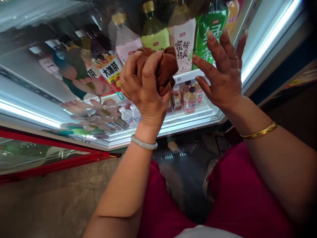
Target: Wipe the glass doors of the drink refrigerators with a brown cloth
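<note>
A crumpled brown cloth (167, 67) is bunched in my left hand (146, 82), whose fingers wrap over it. The cloth is in front of the drinks cooler's glass door; whether it touches the glass I cannot tell. To the right, my right hand (223, 72) is raised with its fingers spread and holds nothing. Behind the hands stand large bottles, among them one with a pale pink label (183, 43) and one with a green label (208, 33). A jade-like bangle is on my left wrist and a gold one on my right.
Smaller bottles (191, 100) stand on the cooler's lower white rack (203, 110). Flower decoration (91, 86) covers the door's left part. A red-framed cabinet (74, 165) is at the left. Below are the brown floor (61, 198) and my legs in magenta trousers (242, 198).
</note>
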Motion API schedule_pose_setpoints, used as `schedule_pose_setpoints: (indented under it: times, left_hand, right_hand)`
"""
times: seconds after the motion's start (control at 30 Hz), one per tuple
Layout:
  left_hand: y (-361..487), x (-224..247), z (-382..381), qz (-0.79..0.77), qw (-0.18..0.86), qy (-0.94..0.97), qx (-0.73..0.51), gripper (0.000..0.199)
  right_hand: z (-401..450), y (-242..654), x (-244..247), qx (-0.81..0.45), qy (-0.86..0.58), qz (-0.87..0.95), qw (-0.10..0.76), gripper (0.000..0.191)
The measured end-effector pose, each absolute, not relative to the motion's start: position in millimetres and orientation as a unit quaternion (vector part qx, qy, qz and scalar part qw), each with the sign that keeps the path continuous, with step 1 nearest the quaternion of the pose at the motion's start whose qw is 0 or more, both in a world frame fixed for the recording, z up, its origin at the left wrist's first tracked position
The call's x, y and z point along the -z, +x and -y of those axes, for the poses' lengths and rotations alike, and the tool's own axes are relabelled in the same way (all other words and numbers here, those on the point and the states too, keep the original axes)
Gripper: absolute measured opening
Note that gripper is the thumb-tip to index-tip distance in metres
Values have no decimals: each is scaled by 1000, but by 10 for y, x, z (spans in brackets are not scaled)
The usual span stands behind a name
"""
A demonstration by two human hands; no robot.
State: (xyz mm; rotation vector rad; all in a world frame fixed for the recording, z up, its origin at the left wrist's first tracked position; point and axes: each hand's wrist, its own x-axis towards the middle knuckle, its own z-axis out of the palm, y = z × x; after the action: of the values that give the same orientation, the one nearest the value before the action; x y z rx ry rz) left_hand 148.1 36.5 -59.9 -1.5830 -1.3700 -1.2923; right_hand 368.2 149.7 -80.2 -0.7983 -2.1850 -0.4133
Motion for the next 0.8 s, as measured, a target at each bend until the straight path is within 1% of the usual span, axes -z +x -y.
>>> schedule_pose_setpoints:
  times: [0.07, 0.17, 0.23, 0.33, 0.4, 0.47, 0.53, 0.6, 0.67, 0.73, 0.8]
  left_hand:
    - [1560, 643, -391, 540, 306, -617, 484, 53]
    - [1717, 750, -430, 572, 215, -677, 411, 40]
    - [1751, 756, -450, 581, 189, -689, 389, 41]
    - [1718, 671, -470, 556, 265, -654, 439, 52]
    - [1738, 648, -487, 536, 310, -621, 480, 56]
    - [1833, 710, -512, 542, 301, -624, 476, 50]
    - [1962, 830, -541, 556, 262, -663, 428, 39]
    - [2046, 927, -572, 555, 242, -701, 376, 31]
    - [2033, 927, -600, 537, 275, -705, 373, 28]
    - [1945, 827, -612, 504, 345, -675, 414, 29]
    - [1863, 700, -599, 481, 395, -627, 469, 34]
  right_hand:
    - [-1517, 3745, 819, 174, -323, 855, 367, 51]
    - [-1571, 3818, 855, 201, -314, 850, 373, 49]
    - [-1600, 3845, 867, 201, -300, 852, 379, 50]
    - [-1607, 3854, 863, 178, -307, 860, 366, 54]
    - [-1600, 3846, 863, 176, -293, 860, 379, 56]
    - [-1602, 3834, 878, 178, -257, 854, 416, 56]
    - [-1621, 3826, 906, 166, -234, 846, 449, 53]
    - [-1645, 3826, 941, 143, -237, 846, 455, 50]
    - [-1657, 3831, 971, 136, -237, 849, 453, 50]
    - [-1645, 3830, 992, 149, -229, 847, 456, 55]
    - [-1620, 3816, 1004, 164, -225, 839, 468, 62]
